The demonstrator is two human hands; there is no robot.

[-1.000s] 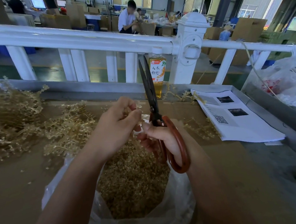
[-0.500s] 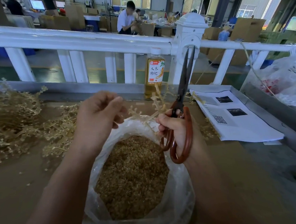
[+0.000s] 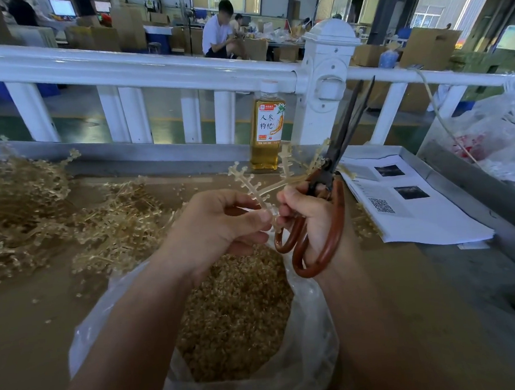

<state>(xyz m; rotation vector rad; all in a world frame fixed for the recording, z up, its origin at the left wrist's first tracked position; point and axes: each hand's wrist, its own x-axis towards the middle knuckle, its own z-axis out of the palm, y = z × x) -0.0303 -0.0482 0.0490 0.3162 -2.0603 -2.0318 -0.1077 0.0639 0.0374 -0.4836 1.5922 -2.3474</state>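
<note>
My right hand [image 3: 309,218] grips large scissors [image 3: 326,190] with brown-red handle loops; the dark blades point up and to the right, nearly closed. My left hand [image 3: 218,225] pinches the stem of a pale translucent plastic sprue [image 3: 249,186] with several knobbed branches, and the fingertips of my right hand touch that stem too. Both hands hover over an open clear plastic bag [image 3: 309,343] filled with small tan plastic bits [image 3: 234,312].
A heap of tangled plastic sprues [image 3: 38,216] covers the brown tabletop on the left. A tea bottle [image 3: 266,127] stands by the white railing [image 3: 150,68]. Printed papers [image 3: 409,202] lie right, white plastic bags [image 3: 496,144] beyond them. People sit in the background.
The scissors tipped from upright to leaning right. My hands drew apart, then came together again on a sprue, which my left hand now holds up above the bag.
</note>
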